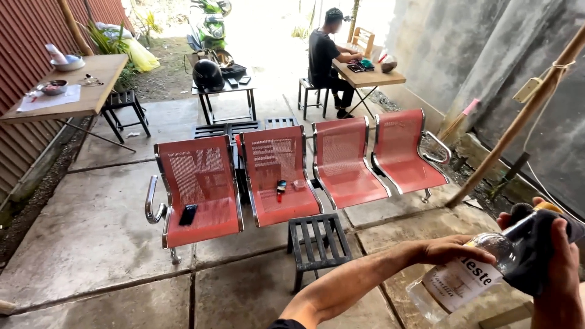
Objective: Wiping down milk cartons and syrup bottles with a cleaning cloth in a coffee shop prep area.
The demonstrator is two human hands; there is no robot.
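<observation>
A: What are the hands on?

B: The left hand (448, 248) wraps its fingers around a clear glass bottle with a white label (463, 280), tilted low at the right edge of view. The right hand (557, 268) presses a dark cloth (536, 256) closed around the bottle's neck.

A: And round about?

B: A row of four red perforated metal seats (292, 173) stands ahead on the concrete floor (91, 231), a black phone (187, 214) on the leftmost. A small dark slatted stool (315, 240) sits just before them. Farther off, a person in black (326, 52) sits at a wooden table (372, 76).
</observation>
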